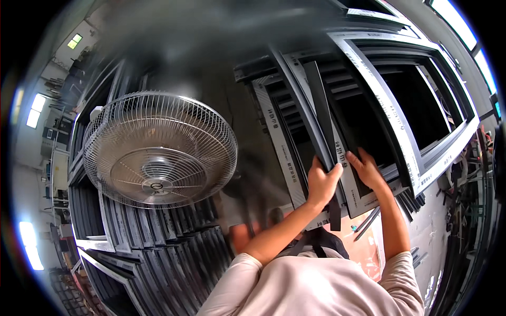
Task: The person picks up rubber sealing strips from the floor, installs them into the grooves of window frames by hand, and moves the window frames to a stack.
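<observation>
My left hand (322, 181) is wrapped around a long dark grey metal bar (307, 124), its thumb across the edge. A thin black strip (322, 105) lies slantwise beside that bar and passes by the hand. My right hand (366, 169) is at the side bar of a dark window frame (348, 181) covered with white printed film. Its thumb lies on the film and its other fingers reach into the frame's dark opening, partly hidden. Another film-covered frame (284, 152) stands just left of my left hand.
A large round metal fan (161, 150) with a wire cage stands at the left. Below it are stacked dark frames (163, 263). More big frames (392, 110) lean at the right. Loose dark strips (367, 224) lie on the floor near my right forearm. A blur covers the top.
</observation>
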Available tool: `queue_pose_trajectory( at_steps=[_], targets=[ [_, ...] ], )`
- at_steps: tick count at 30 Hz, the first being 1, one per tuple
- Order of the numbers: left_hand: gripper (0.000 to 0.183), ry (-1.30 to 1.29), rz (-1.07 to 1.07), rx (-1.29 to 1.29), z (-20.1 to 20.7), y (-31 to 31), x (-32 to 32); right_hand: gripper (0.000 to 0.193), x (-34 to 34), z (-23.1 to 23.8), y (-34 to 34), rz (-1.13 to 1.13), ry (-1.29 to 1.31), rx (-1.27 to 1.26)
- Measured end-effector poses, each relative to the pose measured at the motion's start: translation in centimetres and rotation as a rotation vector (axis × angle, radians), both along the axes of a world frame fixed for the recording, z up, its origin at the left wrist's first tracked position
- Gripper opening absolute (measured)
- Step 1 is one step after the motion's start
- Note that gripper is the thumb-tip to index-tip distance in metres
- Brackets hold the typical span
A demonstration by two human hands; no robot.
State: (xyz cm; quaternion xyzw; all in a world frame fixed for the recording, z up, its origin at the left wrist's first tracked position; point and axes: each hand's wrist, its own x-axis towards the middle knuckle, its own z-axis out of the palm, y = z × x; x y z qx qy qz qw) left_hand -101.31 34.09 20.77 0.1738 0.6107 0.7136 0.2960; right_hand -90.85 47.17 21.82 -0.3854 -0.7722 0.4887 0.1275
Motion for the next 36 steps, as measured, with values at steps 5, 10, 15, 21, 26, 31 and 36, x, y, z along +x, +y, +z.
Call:
queue_pose_trajectory(
  at_steps=[5,10,15,21,26,31,36],
  targets=[
    [0.035,-0.275,-0.141,0.077,-1.5,-2.6,-2.2,0.055,-0.4,0.1,-0.7,-0.039,-0.073,0.115],
    [0.038,-0.390,-0.108,0.065,-2.0,-5.3,-3.3,0.052,-0.9,1.3,-1.7,-0.136,-0.214,0.306],
    [0.039,-0.535,-0.148,0.082,-1.4,-6.4,-4.2,0.039,-0.5,3.2,-2.3,-0.073,-0.295,0.497],
    [0.040,-0.589,-0.152,0.088,-0.6,-8.1,-5.4,0.019,-1.3,6.0,-12.2,0.133,0.266,0.568],
    [0.033,-0.592,-0.146,0.034,1.1,-9.4,-5.5,0.036,-0.4,2.2,-15.2,0.024,0.224,0.213],
    [0.037,-0.634,0.023,0.123,2.7,-10.3,-3.7,0.055,0.0,1.6,-17.4,0.153,0.256,0.374],
    [0.041,-0.402,-0.055,0.131,1.1,-11.4,-2.9,0.055,0.8,0.3,-19.7,0.069,0.351,-0.083]
  ],
)
